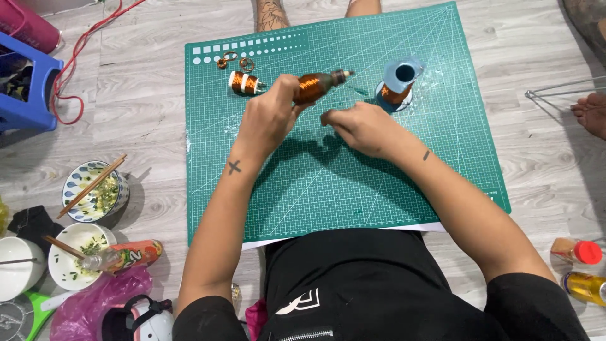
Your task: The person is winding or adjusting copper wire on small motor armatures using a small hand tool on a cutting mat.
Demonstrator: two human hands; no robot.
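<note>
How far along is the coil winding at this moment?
Looks done: one wound copper coil lies on the green mat. In hand: the left hand grips a partly wound coil; the right hand pinches beside it. Left: the supply spool still carries wire.

Open mat near the body, clutter along the far edge

The green cutting mat (pixel 328 189) lies bare below both hands; at its far side a small copper coil (pixel 244 83), loose rings (pixel 235 61) and a blue-capped wire spool (pixel 398 83) block passage. Bowls (pixel 95 189) crowd the floor left.
</note>
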